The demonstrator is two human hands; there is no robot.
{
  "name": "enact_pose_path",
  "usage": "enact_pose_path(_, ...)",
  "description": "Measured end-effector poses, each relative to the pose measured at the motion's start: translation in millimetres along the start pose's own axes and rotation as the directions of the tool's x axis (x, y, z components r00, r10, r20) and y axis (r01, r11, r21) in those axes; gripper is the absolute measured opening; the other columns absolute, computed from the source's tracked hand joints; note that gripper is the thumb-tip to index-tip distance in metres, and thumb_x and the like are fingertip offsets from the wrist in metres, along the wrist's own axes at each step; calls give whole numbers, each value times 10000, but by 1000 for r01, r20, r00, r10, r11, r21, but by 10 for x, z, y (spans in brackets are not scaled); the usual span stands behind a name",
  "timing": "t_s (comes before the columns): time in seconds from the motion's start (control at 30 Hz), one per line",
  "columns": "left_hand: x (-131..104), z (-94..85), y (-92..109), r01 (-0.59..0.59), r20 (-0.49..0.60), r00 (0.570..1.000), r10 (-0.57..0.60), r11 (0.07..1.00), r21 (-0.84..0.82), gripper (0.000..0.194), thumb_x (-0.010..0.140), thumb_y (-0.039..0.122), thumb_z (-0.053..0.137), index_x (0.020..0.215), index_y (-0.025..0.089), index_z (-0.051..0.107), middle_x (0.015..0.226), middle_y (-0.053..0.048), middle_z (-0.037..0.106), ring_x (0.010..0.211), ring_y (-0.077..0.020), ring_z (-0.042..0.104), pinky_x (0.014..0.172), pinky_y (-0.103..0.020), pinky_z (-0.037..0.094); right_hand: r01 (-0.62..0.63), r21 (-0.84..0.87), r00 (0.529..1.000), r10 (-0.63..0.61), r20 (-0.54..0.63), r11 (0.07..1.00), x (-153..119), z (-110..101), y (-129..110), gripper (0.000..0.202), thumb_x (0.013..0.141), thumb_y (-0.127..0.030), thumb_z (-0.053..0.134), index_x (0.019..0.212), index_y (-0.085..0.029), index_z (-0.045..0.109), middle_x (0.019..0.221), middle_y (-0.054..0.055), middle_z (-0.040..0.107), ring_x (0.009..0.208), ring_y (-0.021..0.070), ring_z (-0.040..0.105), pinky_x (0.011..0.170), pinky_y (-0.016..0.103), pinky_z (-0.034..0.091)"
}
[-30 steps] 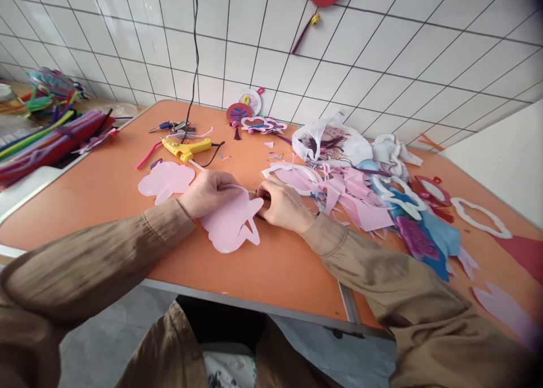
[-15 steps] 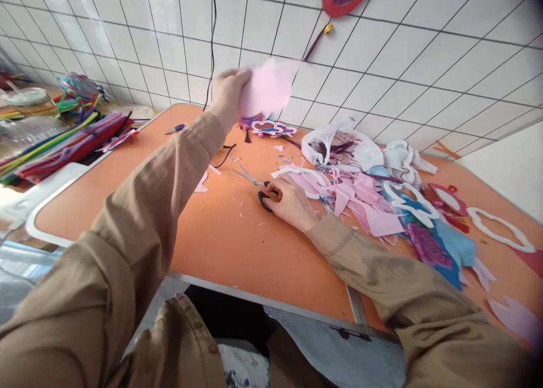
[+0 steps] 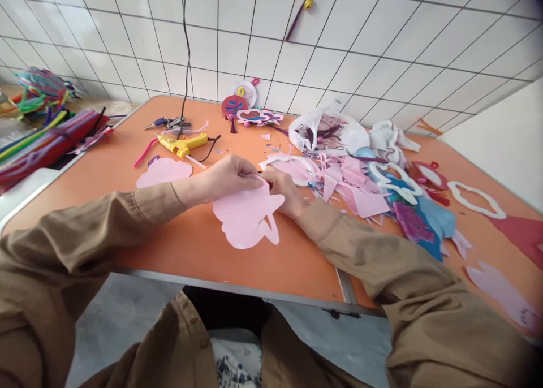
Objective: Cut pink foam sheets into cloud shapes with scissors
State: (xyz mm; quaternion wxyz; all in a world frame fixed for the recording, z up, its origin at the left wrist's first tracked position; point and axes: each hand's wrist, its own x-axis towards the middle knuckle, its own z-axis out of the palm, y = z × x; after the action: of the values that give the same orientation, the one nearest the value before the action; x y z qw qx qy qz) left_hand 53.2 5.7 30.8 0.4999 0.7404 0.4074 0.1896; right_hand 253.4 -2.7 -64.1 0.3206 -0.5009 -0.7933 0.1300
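L hand [image 3: 232, 176] pinches flat scalloped pink cutout [image 3: 244, 218], lower than a sec ago. R hand [image 3: 285, 191] partly hidden behind, can't tell grip

The orange table [image 3: 182, 255] is carrying a yellow glue gun [image 3: 183, 145], with a pink cutout [image 3: 163, 174] lying just in front of it and a blue-handled tool [image 3: 160, 121] lying behind. Small ornaments [image 3: 233, 106] are sitting at the back edge. Toward the right, a white bag [image 3: 352, 136] is slumping behind pink scraps [image 3: 358, 193]; farther right, a white frame [image 3: 498, 210] and a red sheet [image 3: 524, 232] are lying.
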Motion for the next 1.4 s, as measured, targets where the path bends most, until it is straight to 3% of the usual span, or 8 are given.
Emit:
enact_pose_path(0.13, -84, -76, -127, 67, 24, 998, -66, 997, -40, 123, 761, 221, 644, 756, 128, 724, 634, 7, 634, 526, -103, 558, 448, -204, 401, -66, 63, 998, 67, -13, 996, 1, -25, -98, 98, 809, -204, 740, 748, -176, 668, 837, 36, 649, 747, 175, 605, 661, 310, 498)
enact_pose_path(0.33, -114, -48, -237, -50, 21, 999, 50, 998, 32, 134, 776, 242, 637, 707, 138, 685, 646, -1, 635, 555, -104, 555, 454, -194, 389, -177, 113, 976, 189, -107, 978, -4, 5, -145, 125, 736, -114, 599, 777, -226, 562, 592, -66, 460, 566, 142, 444, 585, 286, 340)
enact_pose_path(0.47, -81, -27, -301, -31, -31, 999, 34, 997, 76, 156, 796, 246, 612, 784, 126, 712, 725, -27, 683, 629, -126, 597, 489, -203, 409, -166, 140, 979, 180, -92, 976, -4, -7, -140, 131, 692, -97, 544, 691, -226, 521, 602, -48, 500, 565, 133, 434, 585, 284, 335)
enact_pose_path(0.73, -51, 43, -455, -15, -109, 994, 13, 1000, -24, 209, 784, 273, 638, 624, 160, 565, 616, 23, 559, 558, -84, 483, 462, -193, 349, -90, 176, 995, 96, -28, 980, -22, -46, -185, 99, 689, -132, 520, 708, -228, 506, 581, -66, 455, 545, 117, 385, 567, 271, 301)
enact_pose_path(1.0, -10, 33, -525, -19, -45, 999, 20, 1000, 22, 188, 794, 314, 647, 755, 135, 688, 704, -11, 668, 621, -115, 580, 495, -203, 417, -46, 154, 999, 45, 13, 987, -28, -34, -215, 85, 749, -147, 518, 730, -227, 496, 672, -25, 535, 602, 139, 448, 620, 292, 336)
enact_pose_path(1.17, -11, 10, -523, -16, -12, 1000, 16, 999, -50, 212, 806, 344, 658, 799, 140, 715, 722, -5, 681, 609, -111, 593, 492, -203, 451, -18, 146, 1000, 16, 14, 989, -36, -48, -245, 99, 812, -165, 519, 773, -214, 595, 739, 23, 627, 699, 183, 549, 677, 323, 383)
enact_pose_path(1.27, -8, -13, -527, -34, 15, 999, 36, 996, -83, 222, 795, 360, 683, 811, 142, 723, 720, -3, 686, 596, -108, 592, 486, -200, 451, -18, 169, 1000, 19, -4, 985, -50, -85, -250, 205, 911, -242, 478, 780, -205, 632, 758, 41, 650, 740, 193, 588, 718, 335, 432)
enact_pose_path(1.4, 18, -45, -546, -15, 28, 999, 17, 997, -80, 270, 736, 404, 747, 778, 139, 715, 674, -4, 663, 568, -109, 563, 465, -203, 430, -76, 362, 996, 91, -26, 929, -81, -128, -316, 415, 991, -481, 448, 732, -203, 613, 689, 24, 598, 694, 175, 570, 662, 316, 456)
